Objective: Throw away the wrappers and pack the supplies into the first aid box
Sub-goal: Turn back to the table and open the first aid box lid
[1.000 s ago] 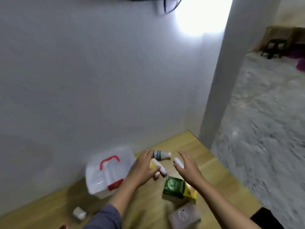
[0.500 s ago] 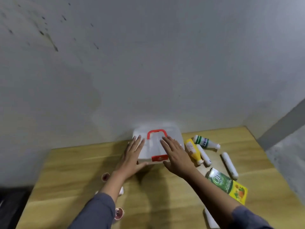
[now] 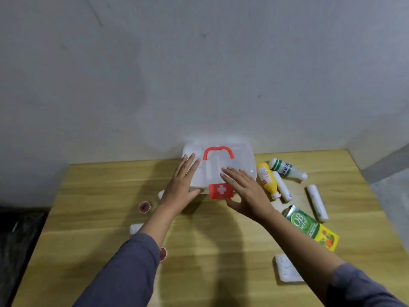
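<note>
The white first aid box [image 3: 242, 157] with a red handle and a red latch stands closed at the table's back edge against the wall. My left hand [image 3: 182, 185] lies flat on the lid's left part, thumb at the front edge. My right hand [image 3: 244, 191] rests on the lid's right front, fingers spread, beside the latch. To the right lie a yellow bottle [image 3: 266, 179], a green-and-white bottle [image 3: 286, 168], two white rolls [image 3: 317, 202], a green and yellow carton [image 3: 312, 227] and a white blister pack [image 3: 286, 270].
Small red-topped cups [image 3: 145, 207] and white scraps [image 3: 136, 228] lie left of my left arm on the wooden table [image 3: 88, 196]. A grey wall rises right behind the box. A dark bag [image 3: 20, 231] sits off the table's left edge.
The view has swung from the right side to face the box. Both hands left the small bottles and rolls and now rest spread on the box lid.
</note>
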### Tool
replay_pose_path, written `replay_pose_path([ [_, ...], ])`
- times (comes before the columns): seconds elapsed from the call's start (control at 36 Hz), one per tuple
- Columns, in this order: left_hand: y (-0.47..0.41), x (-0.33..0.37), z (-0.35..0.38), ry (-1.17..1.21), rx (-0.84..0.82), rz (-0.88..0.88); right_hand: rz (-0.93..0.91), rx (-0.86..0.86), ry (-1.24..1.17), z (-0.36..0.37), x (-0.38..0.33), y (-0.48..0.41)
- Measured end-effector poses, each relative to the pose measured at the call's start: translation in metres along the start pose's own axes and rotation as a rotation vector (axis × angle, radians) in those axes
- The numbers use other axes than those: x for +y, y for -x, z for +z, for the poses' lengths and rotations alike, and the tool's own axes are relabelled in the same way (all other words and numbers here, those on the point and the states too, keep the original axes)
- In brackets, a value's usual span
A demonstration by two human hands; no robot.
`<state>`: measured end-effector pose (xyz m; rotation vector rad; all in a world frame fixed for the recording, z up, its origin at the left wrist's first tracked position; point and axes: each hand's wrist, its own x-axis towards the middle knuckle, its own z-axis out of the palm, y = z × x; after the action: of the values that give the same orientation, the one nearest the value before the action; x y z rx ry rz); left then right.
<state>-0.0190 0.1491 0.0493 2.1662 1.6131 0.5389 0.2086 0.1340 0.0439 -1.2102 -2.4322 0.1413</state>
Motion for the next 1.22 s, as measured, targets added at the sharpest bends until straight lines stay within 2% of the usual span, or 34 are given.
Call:
replay_pose_path([
  [0.19, 0.003, 0.009, 0.004, 0.113, 0.049, -0.074, 0.055, 0.168, -0.150, -0.006, -0.007, -0.003],
  [0.36, 0.013, 0.022, 0.007, 0.308, 0.084, -0.355, 0.138, 0.130, -0.168, -0.021, -0.015, -0.010],
  [0.5, 0.017, 0.019, 0.012, 0.436, 0.092, -0.461, 0.143, 0.086, -0.211, -0.039, -0.017, -0.014],
  [0.69, 0.032, 0.022, 0.012, 0.570, 0.069, -0.350, 0.123, 0.110, -0.308, -0.075, -0.018, -0.028],
  [0.81, 0.041, 0.021, 0.012, 0.573, 0.073, -0.263, 0.160, 0.179, -0.323, -0.097, -0.015, -0.046],
  [0.89, 0.044, 0.019, 0.014, 0.579, 0.052, -0.261, 0.207, 0.250, -0.304, -0.107, -0.010, -0.061],
  [1.11, 0.048, 0.027, 0.011, 0.578, -0.060, -0.247, 0.358, 0.283, -0.348, -0.110, 0.016, -0.093],
  [1.22, 0.048, 0.026, 0.017, 0.585, -0.090, -0.311, 0.437, 0.318, -0.327, -0.109, 0.032, -0.092],
])
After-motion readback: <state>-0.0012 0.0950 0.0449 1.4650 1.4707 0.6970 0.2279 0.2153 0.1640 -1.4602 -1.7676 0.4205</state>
